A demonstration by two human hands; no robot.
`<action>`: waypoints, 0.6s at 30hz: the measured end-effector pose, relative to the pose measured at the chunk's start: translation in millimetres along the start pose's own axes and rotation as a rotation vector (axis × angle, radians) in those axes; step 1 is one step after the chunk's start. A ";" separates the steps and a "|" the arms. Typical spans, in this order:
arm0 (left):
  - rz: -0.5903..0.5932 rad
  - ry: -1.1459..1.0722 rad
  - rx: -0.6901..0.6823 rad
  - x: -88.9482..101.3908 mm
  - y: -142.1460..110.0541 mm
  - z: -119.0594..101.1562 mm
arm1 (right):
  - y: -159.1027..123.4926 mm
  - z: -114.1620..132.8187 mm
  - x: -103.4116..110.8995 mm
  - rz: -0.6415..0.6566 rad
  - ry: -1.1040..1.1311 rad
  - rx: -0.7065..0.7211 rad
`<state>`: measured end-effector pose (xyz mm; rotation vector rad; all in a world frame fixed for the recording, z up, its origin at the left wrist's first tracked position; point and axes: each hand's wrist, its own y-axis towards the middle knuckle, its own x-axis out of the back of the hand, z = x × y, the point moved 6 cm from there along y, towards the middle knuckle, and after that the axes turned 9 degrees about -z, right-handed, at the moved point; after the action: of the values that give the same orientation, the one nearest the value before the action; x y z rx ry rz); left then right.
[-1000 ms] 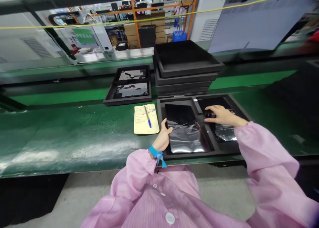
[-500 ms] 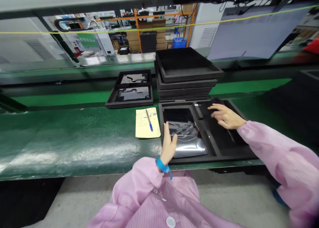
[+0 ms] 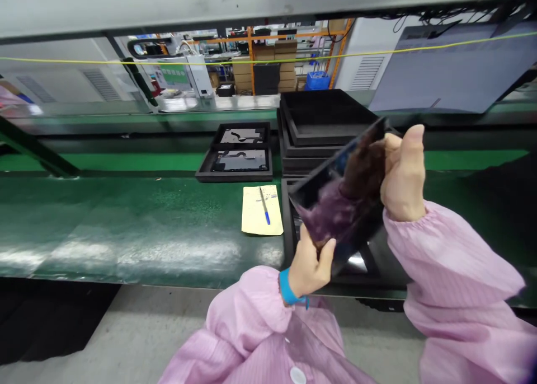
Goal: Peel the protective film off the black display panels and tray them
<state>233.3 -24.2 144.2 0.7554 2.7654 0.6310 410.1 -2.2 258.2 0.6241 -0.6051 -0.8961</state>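
A glossy black screen panel (image 3: pixel 348 188) is held up and tilted between my two hands, mirroring a pink sleeve. My right hand (image 3: pixel 403 171) grips its upper right edge. At the lower left edge, the fingers of my left hand (image 3: pixel 311 263) are closed on it, the thumb in front; a blue band circles that wrist. Beneath the panel lies a black foam tray (image 3: pixel 288 221), mostly hidden, with part of a shiny flat item (image 3: pixel 356 262) showing inside.
Left of the tray is a yellow note sheet (image 3: pixel 255 221) with a blue pen (image 3: pixel 265 207) on it. Behind stand a smaller black tray (image 3: pixel 235 177) holding two panels and a stack of black trays (image 3: pixel 327 115). A yellow cord (image 3: pixel 235 62) crosses above the green bench (image 3: pixel 126 221).
The black panel has come up out of the tray's right side into both hands. My right hand has turned and risen; my left hand has moved right onto the panel. The view has shifted slightly.
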 end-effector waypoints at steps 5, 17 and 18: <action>-0.104 -0.367 0.192 34.6 8.2 -32.7 | -13.2 15.8 1.7 -0.087 -0.153 0.087; -0.059 -0.546 0.400 54.6 1.7 -51.6 | -39.9 0.4 15.0 0.080 0.260 -0.522; -0.041 -0.543 0.402 52.8 0.6 -54.6 | -36.0 0.3 14.0 0.110 0.191 -0.484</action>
<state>172.3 -15.0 188.5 0.7956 2.3989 -0.1415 398.1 -31.3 235.8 0.2322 -0.2319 -0.8291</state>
